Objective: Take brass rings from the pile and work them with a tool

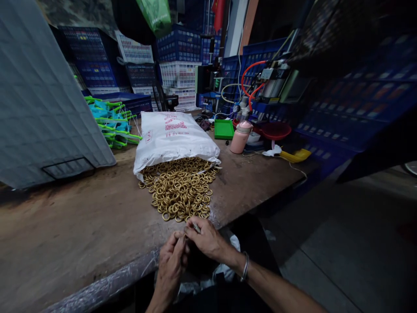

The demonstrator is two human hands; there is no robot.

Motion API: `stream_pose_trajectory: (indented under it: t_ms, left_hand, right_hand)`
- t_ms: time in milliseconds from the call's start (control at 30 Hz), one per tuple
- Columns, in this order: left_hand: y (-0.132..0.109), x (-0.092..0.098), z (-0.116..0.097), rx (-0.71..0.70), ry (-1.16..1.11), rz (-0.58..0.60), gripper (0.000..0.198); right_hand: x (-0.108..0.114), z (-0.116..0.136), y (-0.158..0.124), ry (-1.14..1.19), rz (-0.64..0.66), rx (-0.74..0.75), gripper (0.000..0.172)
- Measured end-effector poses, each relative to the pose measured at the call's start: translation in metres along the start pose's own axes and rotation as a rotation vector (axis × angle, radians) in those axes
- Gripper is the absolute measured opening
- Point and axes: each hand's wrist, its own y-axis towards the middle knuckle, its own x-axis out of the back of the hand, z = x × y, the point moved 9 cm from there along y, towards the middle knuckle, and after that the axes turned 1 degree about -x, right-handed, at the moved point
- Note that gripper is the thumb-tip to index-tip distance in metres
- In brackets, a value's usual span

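Many brass-coloured rings (180,191) spill from the mouth of a white woven sack (176,134) with red print onto the wooden table. Just in front of the pile, at the table's front edge, my two hands meet. My left hand (172,256) is closed in a pinch; what sits between its fingertips is too small to make out. My right hand (206,239), with a metal bangle (245,266) on the wrist, is closed round a short grey metal tool (196,227). Its fingertips are right beside the left ones.
A grey-white ribbed panel (48,95) stands at left, beside bright green and blue plastic pieces (114,119). Behind the sack are a green tray (223,129), a pink bottle (241,137), a red dish (276,130) and a yellow scoop (296,155). Stacked crates (179,74) line the back.
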Motion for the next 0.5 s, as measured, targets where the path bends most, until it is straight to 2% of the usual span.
stream_pose_trajectory:
  t_ms: [233,400,500]
  left_hand:
    - [-0.003,0.000,0.004,0.010,-0.069,0.039,0.030]
    - [-0.004,0.002,0.001,0.006,-0.050,-0.001,0.034]
    - [-0.003,0.003,-0.002,0.007,-0.043,-0.044,0.042]
  right_hand:
    - [-0.003,0.001,-0.002,-0.003,0.026,0.019,0.023]
    - [-0.005,-0.002,-0.006,-0.336,0.011,0.116,0.011]
    - [-0.015,-0.005,-0.012,-0.531,0.076,0.153,0.019]
